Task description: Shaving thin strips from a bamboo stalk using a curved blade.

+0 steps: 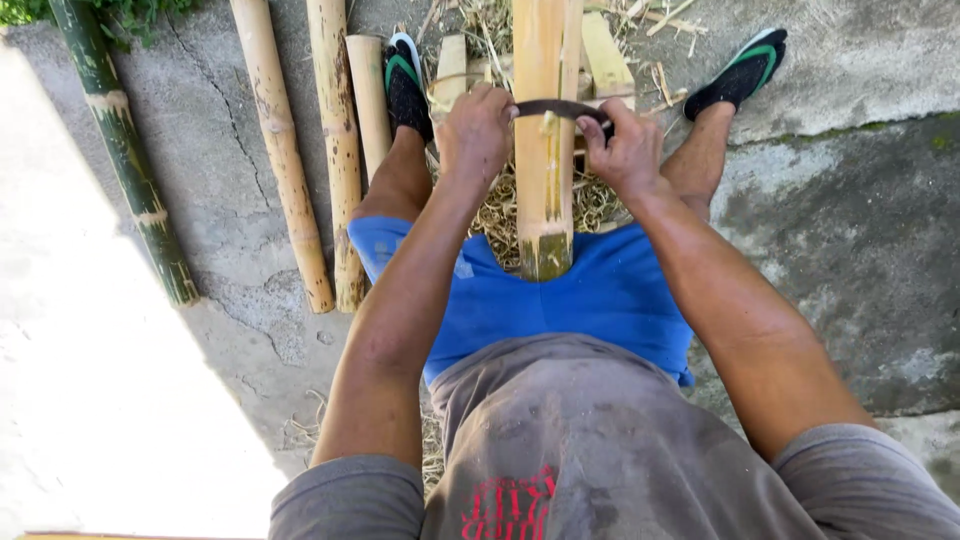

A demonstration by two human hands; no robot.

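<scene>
Off to the left, three pale dry bamboo poles (300,170) are laid side by side on the cracked concrete floor (850,220), with one green bamboo pole (125,150) lying further out, well apart from the work. A heap of straw-coloured shavings (500,210) is piled between the legs, and a few split bamboo slats (605,55) are seen up ahead near the feet. Black sandals with green trim are worn, the left sandal (405,85) just beside the shortest pole, the right sandal (740,75) out on open concrete. Blue shorts (600,290) and a grey shirt (600,440) fill the lower part of the view. Nothing is seen blocking either hand.

The left hand (475,135) is closed tight around one end of a dark curved blade (560,107) (that end is hidden inside the fist). The right hand (625,150) is clamped on the other end, fingers pinched around it. So both grips are shut on the same tool, one on each side of the stalk.

The blade is laid crosswise on the split bamboo stalk (545,140), touching its upper face. The stalk is run lengthwise between the knees, yellow and smooth on its outer skin, with a greenish, roughly cut near end resting just above the shorts. A thin strip looks partly peeled along its right edge.
</scene>
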